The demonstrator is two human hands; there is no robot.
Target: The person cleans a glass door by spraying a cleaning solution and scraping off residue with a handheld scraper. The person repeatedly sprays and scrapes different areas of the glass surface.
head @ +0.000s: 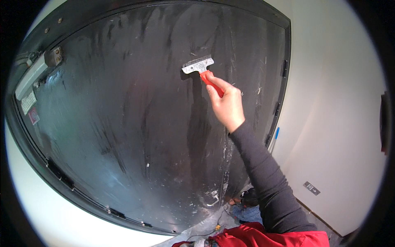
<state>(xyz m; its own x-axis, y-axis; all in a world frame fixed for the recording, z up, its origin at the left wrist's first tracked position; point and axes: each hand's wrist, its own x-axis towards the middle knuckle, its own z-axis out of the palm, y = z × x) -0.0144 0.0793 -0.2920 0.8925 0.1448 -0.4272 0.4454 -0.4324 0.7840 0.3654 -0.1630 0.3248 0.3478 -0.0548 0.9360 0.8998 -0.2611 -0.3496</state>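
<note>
My right hand (227, 103) is closed around the red handle of a wide-bladed scraper (199, 64). The scraper's silvery metal head lies at or very near the surface of a large dark door (166, 108), its blade edge pointing up. Streaks, smears and pale specks mark the door, thicker along a vertical seam right of the hand. A metal door handle (213, 199) with white residue is low on the door. My left hand is out of view.
A door closer (37, 74) is mounted at upper left. Hinges line the dark frame (287, 55). A blue-handled tool (277, 134) leans by the white wall (336, 123). Below, another person (247, 207) is close to the door, and a cable (202, 235) lies on the floor.
</note>
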